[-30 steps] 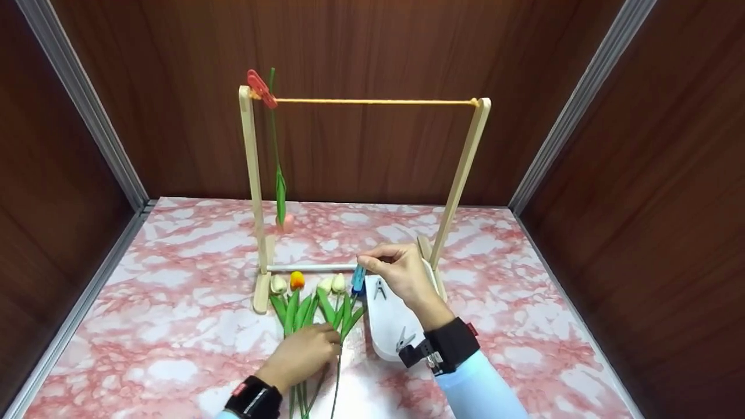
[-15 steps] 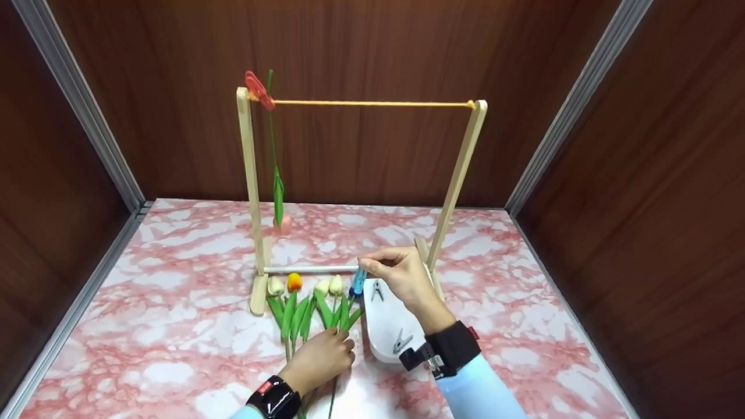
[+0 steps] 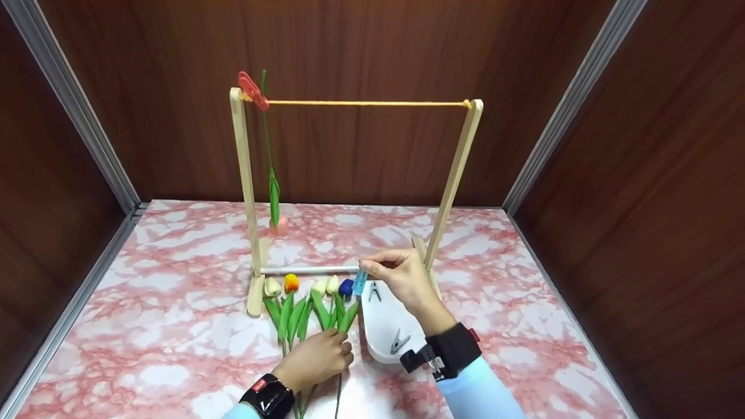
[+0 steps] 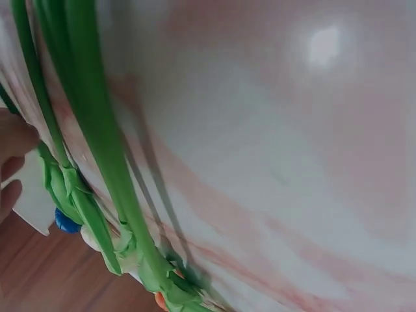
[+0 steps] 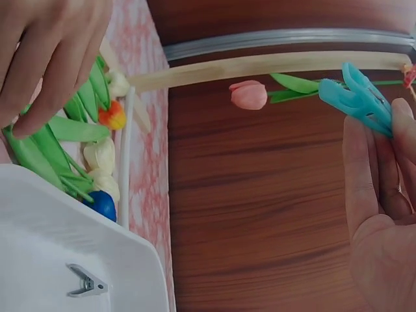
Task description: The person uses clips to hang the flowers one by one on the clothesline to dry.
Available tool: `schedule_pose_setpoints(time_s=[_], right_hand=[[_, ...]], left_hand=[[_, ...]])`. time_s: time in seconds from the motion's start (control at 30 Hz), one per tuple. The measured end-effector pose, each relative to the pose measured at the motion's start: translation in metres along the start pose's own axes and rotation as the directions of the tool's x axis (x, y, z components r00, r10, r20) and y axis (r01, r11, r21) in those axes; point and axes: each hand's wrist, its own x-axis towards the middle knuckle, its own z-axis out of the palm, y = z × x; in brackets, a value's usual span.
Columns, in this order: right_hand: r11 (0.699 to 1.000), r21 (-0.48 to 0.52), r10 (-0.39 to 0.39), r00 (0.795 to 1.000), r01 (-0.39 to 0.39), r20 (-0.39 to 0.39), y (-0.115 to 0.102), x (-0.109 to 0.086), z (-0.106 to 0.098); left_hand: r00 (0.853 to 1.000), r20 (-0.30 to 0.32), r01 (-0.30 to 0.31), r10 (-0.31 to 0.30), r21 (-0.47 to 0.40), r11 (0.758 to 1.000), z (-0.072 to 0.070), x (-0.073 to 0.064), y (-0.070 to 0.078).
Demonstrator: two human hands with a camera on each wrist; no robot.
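Note:
My right hand pinches a light blue clothespin by one end, above the white tray. My left hand reaches low over a row of tulips and grips the stem of the blue tulip, just below its leaves; the fingers partly hide the grip. Beside it lie several cream tulips and an orange-yellow tulip, heads toward the rack, their stems running under my left hand. A pink tulip hangs head down from the orange string, held by a red clothespin.
A wooden rack with a white crossbar stands behind the tulips. Grey clothespins lie in the tray. Brown wood-grain panels enclose the pink marbled table at the back and sides.
My left hand has shifted right along the stems to the blue tulip's stem. The blue tulip head now shows left of the light blue clothespin, which my right hand keeps holding.

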Motion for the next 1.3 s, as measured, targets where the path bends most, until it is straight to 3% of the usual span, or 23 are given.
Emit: schedule_pose_setpoints(time_s=[0.1,0.17,0.23,0.27,0.3,0.33,0.47,0.53,0.63,0.67,0.73,0.8,0.93,1.17,1.3], right_hand=[[1.000,0.005,-0.009,1.000,0.009,-0.006,-0.001,0.001,0.000],[1.000,-0.006,-0.017,1.000,0.017,-0.013,-0.003,0.002,-0.001],[0.999,-0.020,-0.030,0.999,0.029,-0.027,-0.004,0.003,-0.002],[0.999,-0.021,-0.037,0.999,0.036,-0.034,-0.005,0.003,-0.002],[0.999,-0.017,-0.046,0.998,0.045,-0.042,-0.006,0.004,-0.002],[0.998,-0.013,-0.054,0.997,0.054,-0.048,-0.008,0.005,-0.003],[0.995,0.024,-0.095,0.992,0.097,-0.078,-0.015,0.010,-0.005],[0.993,0.032,-0.110,0.989,0.113,-0.098,-0.018,0.012,-0.006],[0.990,0.033,-0.131,0.983,0.136,-0.129,-0.024,0.015,-0.009],[0.989,0.037,-0.138,0.981,0.145,-0.136,-0.026,0.017,-0.009],[0.985,0.043,-0.156,0.976,0.164,-0.149,-0.031,0.020,-0.010],[0.981,0.041,-0.180,0.971,0.189,-0.157,-0.036,0.023,-0.011],[0.970,0.027,-0.234,0.960,0.241,-0.153,-0.049,0.033,-0.011],[0.955,-0.044,-0.296,0.941,0.292,-0.165,-0.077,0.054,-0.009],[0.946,-0.072,-0.324,0.931,0.316,-0.169,-0.096,0.071,-0.005]], left_hand=[[0.995,-0.088,0.044,-0.053,-0.104,0.994,-0.002,0.000,-0.005],[0.980,-0.149,0.095,-0.128,-0.211,0.973,-0.004,0.001,-0.009],[0.945,-0.216,0.154,-0.245,-0.368,0.917,-0.007,0.003,-0.014],[0.916,-0.243,0.180,-0.318,-0.459,0.870,-0.008,0.004,-0.017],[0.878,-0.275,0.197,-0.392,-0.539,0.819,-0.010,0.006,-0.020],[0.830,-0.302,0.209,-0.469,-0.612,0.763,-0.012,0.008,-0.024],[0.621,-0.320,0.202,-0.716,-0.817,0.540,-0.025,0.019,-0.045],[0.511,-0.255,0.204,-0.821,-0.891,0.404,-0.035,0.026,-0.058],[0.368,-0.090,0.186,-0.925,-0.968,0.169,-0.055,0.035,-0.077],[0.328,-0.037,0.170,-0.944,-0.981,0.098,-0.061,0.038,-0.084],[0.271,0.043,0.166,-0.962,-0.986,0.003,-0.074,0.043,-0.097],[0.237,0.067,0.153,-0.969,-0.988,-0.031,-0.083,0.048,-0.111],[0.184,0.078,0.146,-0.980,-0.988,-0.051,-0.094,0.055,-0.137],[0.141,0.062,0.163,-0.988,-0.986,-0.039,-0.103,0.063,-0.174],[0.105,0.062,0.217,-0.993,-0.976,-0.037,-0.105,0.065,-0.191]])
